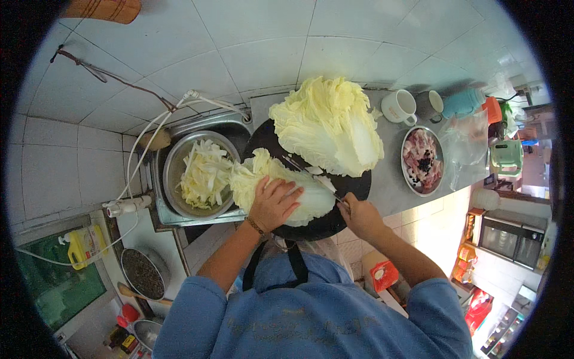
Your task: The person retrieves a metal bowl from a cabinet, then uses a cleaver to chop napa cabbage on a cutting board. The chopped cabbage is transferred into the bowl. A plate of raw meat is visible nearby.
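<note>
My left hand [276,203] lies flat with fingers stretched over a piece of napa cabbage [314,200] on a round black board [341,224]. In my closed right hand [359,218] is the handle of a knife [335,192]; its blade reaches along the right edge of that piece. Small white cut bits rest beside the blade. Behind, a larger half of napa cabbage [326,128] sits on the board, pale yellow and frilly. To the left, cut cabbage strips [206,173] fill part of a metal basin [173,188].
The basin stands in a steel sink [160,203] at the left. On the right of the counter [388,191] are a plate of sliced meat [421,158], a white mug [397,106] and a dark mug [427,105]. A yellow jug [84,246] and a pot [145,273] stand at lower left.
</note>
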`<state>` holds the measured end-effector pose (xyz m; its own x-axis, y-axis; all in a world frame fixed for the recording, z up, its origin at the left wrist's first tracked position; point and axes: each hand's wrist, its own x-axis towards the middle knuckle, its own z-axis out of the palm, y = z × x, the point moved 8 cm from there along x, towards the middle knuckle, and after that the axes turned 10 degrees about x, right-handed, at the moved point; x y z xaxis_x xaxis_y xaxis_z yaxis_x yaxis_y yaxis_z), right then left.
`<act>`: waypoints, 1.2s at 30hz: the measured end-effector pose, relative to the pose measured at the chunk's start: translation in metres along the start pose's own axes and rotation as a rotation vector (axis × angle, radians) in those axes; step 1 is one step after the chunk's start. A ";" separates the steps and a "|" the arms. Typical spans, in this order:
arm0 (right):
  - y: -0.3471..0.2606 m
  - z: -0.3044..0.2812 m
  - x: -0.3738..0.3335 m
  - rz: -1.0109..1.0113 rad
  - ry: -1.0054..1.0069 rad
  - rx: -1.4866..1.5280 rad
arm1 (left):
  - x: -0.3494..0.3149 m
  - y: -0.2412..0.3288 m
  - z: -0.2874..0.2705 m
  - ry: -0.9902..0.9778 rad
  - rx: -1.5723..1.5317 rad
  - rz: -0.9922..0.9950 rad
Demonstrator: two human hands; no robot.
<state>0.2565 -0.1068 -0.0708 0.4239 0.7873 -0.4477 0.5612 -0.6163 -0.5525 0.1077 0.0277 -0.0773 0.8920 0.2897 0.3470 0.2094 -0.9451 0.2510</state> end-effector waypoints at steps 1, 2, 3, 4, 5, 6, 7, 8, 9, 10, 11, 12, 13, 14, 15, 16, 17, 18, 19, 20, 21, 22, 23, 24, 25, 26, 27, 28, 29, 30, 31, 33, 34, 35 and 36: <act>-0.001 0.001 0.004 -0.032 0.018 0.002 | 0.001 0.000 0.000 0.008 -0.001 0.000; -0.001 0.001 0.005 -0.035 0.023 0.010 | 0.000 0.001 0.000 0.002 -0.006 -0.003; 0.002 -0.001 0.003 0.009 0.011 -0.009 | 0.000 0.000 0.000 0.009 -0.007 -0.002; -0.004 -0.009 0.005 -0.046 0.042 -0.013 | 0.001 0.000 -0.001 0.018 -0.005 -0.001; -0.009 -0.017 0.000 -0.069 0.048 0.003 | 0.001 0.001 -0.002 0.030 -0.020 0.004; -0.014 -0.027 -0.005 -0.076 0.055 0.003 | 0.001 0.000 -0.004 0.042 -0.032 0.002; -0.021 -0.036 -0.012 -0.104 0.068 0.010 | 0.000 -0.001 -0.006 0.054 -0.052 -0.008; -0.022 -0.041 -0.021 -0.056 0.024 -0.001 | 0.000 -0.001 -0.006 0.045 -0.045 -0.010; -0.024 -0.047 -0.034 -0.029 -0.003 -0.010 | 0.000 -0.001 -0.006 0.045 -0.045 -0.012; -0.025 -0.050 -0.044 0.014 -0.029 -0.028 | 0.000 -0.001 -0.004 0.032 -0.052 -0.014; -0.026 -0.051 -0.051 0.036 -0.048 -0.025 | 0.000 -0.001 -0.004 0.037 -0.046 -0.007; -0.025 -0.051 -0.056 0.070 -0.069 -0.032 | 0.000 -0.001 -0.003 0.030 -0.043 -0.004; -0.021 -0.049 -0.060 0.114 -0.101 -0.035 | 0.000 -0.001 -0.002 0.025 -0.039 -0.002; -0.019 -0.047 -0.061 0.112 -0.094 -0.040 | 0.000 -0.001 -0.002 0.025 -0.046 -0.006; -0.016 -0.042 -0.059 0.120 -0.098 -0.041 | 0.000 -0.002 -0.001 0.029 -0.052 -0.012; -0.012 -0.037 -0.057 0.128 -0.102 -0.039 | -0.001 -0.002 -0.001 0.030 -0.056 -0.015; -0.011 -0.030 -0.049 0.105 -0.087 -0.049 | -0.001 -0.003 -0.001 0.022 -0.051 -0.018; -0.010 -0.018 -0.035 0.084 -0.068 -0.060 | -0.001 -0.003 0.000 0.017 -0.049 -0.017; -0.007 -0.008 -0.025 0.096 -0.050 -0.076 | -0.001 -0.002 0.001 0.004 -0.050 -0.016; -0.008 0.000 -0.019 0.068 -0.013 -0.024 | -0.001 -0.002 0.001 0.009 -0.055 -0.013; -0.008 0.008 -0.014 0.064 0.021 0.021 | -0.001 -0.001 0.001 0.008 -0.058 -0.015; -0.006 0.010 -0.009 0.072 0.041 0.069 | -0.001 -0.002 0.001 0.010 -0.058 -0.020; -0.009 0.010 -0.008 0.029 0.050 0.060 | -0.002 -0.001 0.000 0.011 -0.047 -0.015; -0.012 0.006 -0.006 0.006 0.052 0.055 | -0.002 0.000 -0.001 0.014 -0.039 -0.005; -0.012 -0.001 -0.005 0.018 0.061 0.031 | -0.001 0.000 -0.001 0.021 -0.027 -0.002; -0.018 -0.008 -0.007 -0.025 0.061 0.039 | -0.001 0.001 -0.002 0.032 -0.039 0.005; -0.022 -0.018 -0.011 -0.028 0.059 0.034 | 0.000 0.000 -0.003 0.035 -0.050 0.002; -0.028 -0.027 -0.015 -0.046 0.060 0.037 | 0.000 -0.001 -0.002 0.029 -0.062 -0.012; -0.032 -0.032 -0.024 -0.019 0.032 0.043 | -0.001 -0.002 -0.004 0.040 -0.070 -0.018; -0.035 -0.038 -0.036 -0.002 0.017 0.054 | -0.001 -0.003 -0.004 0.047 -0.081 -0.028; -0.037 -0.041 -0.047 0.039 -0.002 0.068 | -0.001 -0.003 -0.004 0.051 -0.096 -0.035; -0.039 -0.043 -0.062 0.076 -0.025 0.045 | -0.001 -0.003 -0.002 0.036 -0.108 -0.037; -0.038 -0.042 -0.067 0.085 -0.036 0.052 | -0.001 -0.004 -0.002 0.030 -0.114 -0.041; -0.032 -0.039 -0.070 0.127 -0.040 0.033 | -0.001 -0.004 -0.001 0.032 -0.111 -0.035; -0.027 -0.034 -0.069 0.149 -0.043 0.029 | -0.001 -0.004 -0.001 0.035 -0.109 -0.035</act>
<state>0.2359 -0.1443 -0.0011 0.4702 0.6857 -0.5556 0.4728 -0.7273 -0.4975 0.1056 0.0310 -0.0774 0.8700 0.3291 0.3670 0.1937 -0.9129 0.3594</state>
